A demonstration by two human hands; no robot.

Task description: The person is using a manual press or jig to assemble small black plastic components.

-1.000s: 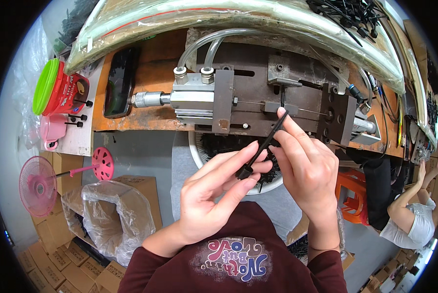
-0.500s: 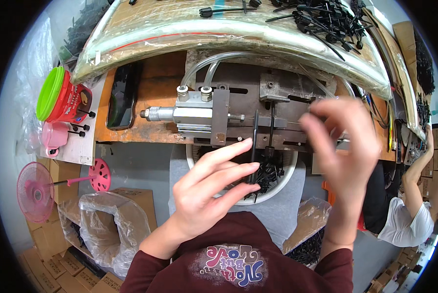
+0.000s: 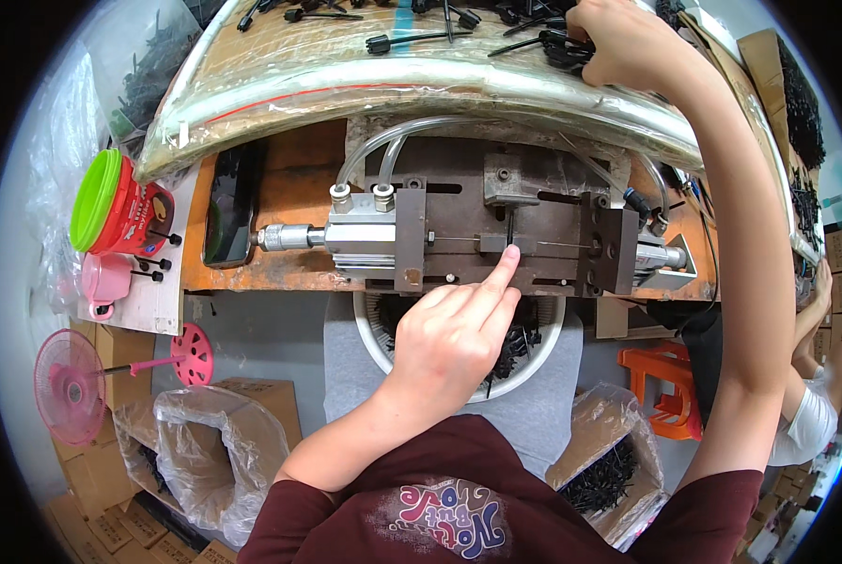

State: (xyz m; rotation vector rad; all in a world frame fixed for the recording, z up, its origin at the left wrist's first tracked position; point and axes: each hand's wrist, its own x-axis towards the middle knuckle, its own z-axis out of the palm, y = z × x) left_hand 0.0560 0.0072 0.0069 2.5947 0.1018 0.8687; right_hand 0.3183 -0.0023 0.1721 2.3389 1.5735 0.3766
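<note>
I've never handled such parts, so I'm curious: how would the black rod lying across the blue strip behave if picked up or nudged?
The rod is probably fairly stiff, since its slim length shows no bend. It may feel end-heavy, as one end carries a thick knob. Nudged, that lopsided shape would likely swing in an arc rather than roll straight.

Before you, the fixture [image 3: 360, 246] sits on the counter [image 3: 299, 179], your left hand [image 3: 449, 334] reaching to its middle; a phone [image 3: 228, 211] lies left of it, a bucket [image 3: 142, 214] and cup [image 3: 109, 279] farther left. Behind the fixture, a raised board [image 3: 289, 70] bears rods [image 3: 553, 47], with your right hand [image 3: 623, 42] at them, while a basket [image 3: 366, 338] of parts is between you and the counter. A fan [image 3: 69, 385] stands on your left, a lined box [image 3: 571, 451] of parts and a stool [image 3: 661, 385] on your right.
</note>
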